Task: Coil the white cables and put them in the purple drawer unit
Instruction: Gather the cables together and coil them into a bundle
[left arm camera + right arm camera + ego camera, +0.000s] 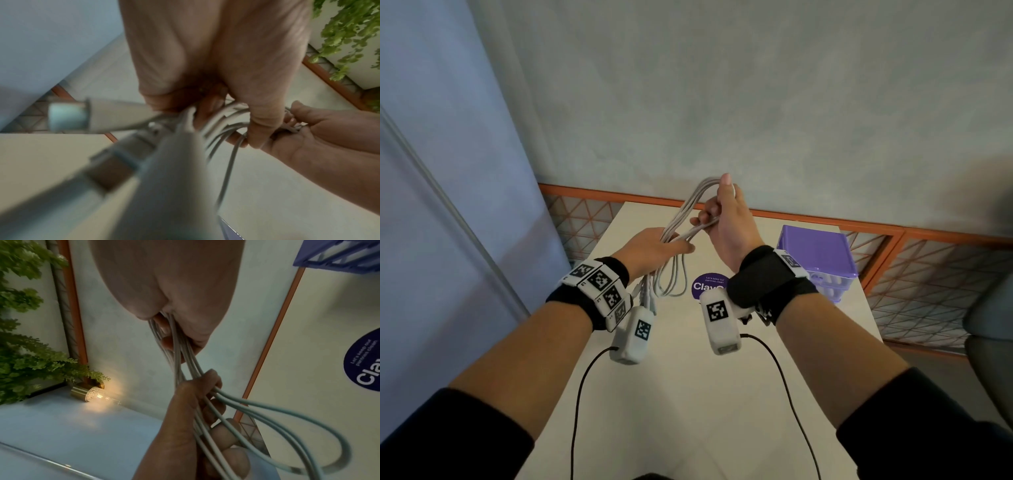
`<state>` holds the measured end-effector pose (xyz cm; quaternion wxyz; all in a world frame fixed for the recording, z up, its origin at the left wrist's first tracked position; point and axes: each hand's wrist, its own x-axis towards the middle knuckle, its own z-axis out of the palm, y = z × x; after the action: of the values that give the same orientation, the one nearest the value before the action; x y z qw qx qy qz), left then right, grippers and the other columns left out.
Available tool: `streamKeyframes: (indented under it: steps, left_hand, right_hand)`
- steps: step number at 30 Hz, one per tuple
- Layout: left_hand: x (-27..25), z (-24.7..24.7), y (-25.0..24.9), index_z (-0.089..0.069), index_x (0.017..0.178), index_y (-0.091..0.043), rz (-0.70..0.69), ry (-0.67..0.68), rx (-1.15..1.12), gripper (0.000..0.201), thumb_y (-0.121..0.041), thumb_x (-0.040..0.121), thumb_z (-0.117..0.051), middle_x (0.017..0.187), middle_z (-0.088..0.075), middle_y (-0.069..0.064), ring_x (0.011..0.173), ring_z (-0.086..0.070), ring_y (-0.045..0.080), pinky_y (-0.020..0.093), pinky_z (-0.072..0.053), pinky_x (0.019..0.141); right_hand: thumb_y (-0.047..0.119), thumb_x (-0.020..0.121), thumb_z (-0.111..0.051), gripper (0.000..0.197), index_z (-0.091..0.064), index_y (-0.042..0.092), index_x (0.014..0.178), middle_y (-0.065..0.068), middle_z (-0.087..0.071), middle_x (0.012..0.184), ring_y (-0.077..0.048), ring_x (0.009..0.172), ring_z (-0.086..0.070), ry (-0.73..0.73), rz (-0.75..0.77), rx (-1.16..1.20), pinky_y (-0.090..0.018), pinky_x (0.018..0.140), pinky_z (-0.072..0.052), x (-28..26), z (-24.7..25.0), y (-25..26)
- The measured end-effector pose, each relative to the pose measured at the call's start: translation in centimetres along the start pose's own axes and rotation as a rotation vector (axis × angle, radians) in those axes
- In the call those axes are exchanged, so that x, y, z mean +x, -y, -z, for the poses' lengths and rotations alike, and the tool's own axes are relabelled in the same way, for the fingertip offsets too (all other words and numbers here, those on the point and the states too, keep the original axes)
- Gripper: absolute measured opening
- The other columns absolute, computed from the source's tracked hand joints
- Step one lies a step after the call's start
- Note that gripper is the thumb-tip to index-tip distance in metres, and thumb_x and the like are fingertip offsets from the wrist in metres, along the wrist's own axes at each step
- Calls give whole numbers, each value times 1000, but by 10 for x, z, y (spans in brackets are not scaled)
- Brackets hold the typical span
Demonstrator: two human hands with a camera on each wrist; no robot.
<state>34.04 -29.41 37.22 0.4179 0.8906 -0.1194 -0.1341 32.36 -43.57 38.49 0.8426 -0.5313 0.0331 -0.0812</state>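
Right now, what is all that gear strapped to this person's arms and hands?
Both hands, left and right, are bare. Each wrist wears a black strap carrying white blocks printed with black-and-white square code markers. A small white camera pod hangs under each wrist, with a thin black cable trailing back. Dark sleeves are pushed up to the elbows.

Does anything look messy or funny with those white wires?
A little. The white cables are one loose bundle held between the left hand and right hand; uneven loops and plug ends dangle below. The purple drawer unit looks fine.
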Motion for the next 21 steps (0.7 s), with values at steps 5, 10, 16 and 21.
streamKeyframes:
  steps: [5, 10, 16, 21]
  left_hand:
    - [-1, -2, -2, -42, 77, -11, -29, 22, 70, 32, -39, 91, -52, 70, -40, 6, 59, -36, 19, 31, -29, 55]
    - [1, 3, -1, -44, 79, -10, -64, 9, 78, 31, -37, 92, -52, 88, -38, 7, 71, -42, 20, 25, -39, 54]
    - [-7, 13, 1, -58, 73, -15, -116, 109, -12, 35, -41, 94, -47, 78, -69, 0, 73, -68, 8, 32, -43, 82]
    - [-6, 16, 1, -44, 76, -17, -172, 119, -262, 36, -50, 89, -47, 62, -39, -1, 48, -40, 9, 38, -58, 77]
  right_hand:
    - [46, 100, -34, 33, -48, 18, 90, 0, -40, 69, -16, 63, -47, -60, -20, 24, -35, 76, -46, 2, 1, 1]
    - [53, 98, -29, 41, -46, 18, 84, 2, -41, 77, -19, 79, -41, -105, -11, -237, -37, 81, -39, 6, 8, -1]
    - [43, 101, -33, 38, -51, 18, 78, 3, -45, 73, -13, 68, -42, -117, -4, -260, -30, 69, -39, 8, 17, 3]
    - [40, 102, -30, 39, -60, 14, 97, 2, -52, 81, -16, 77, -50, -153, 49, -609, -32, 70, -44, 13, 32, -2]
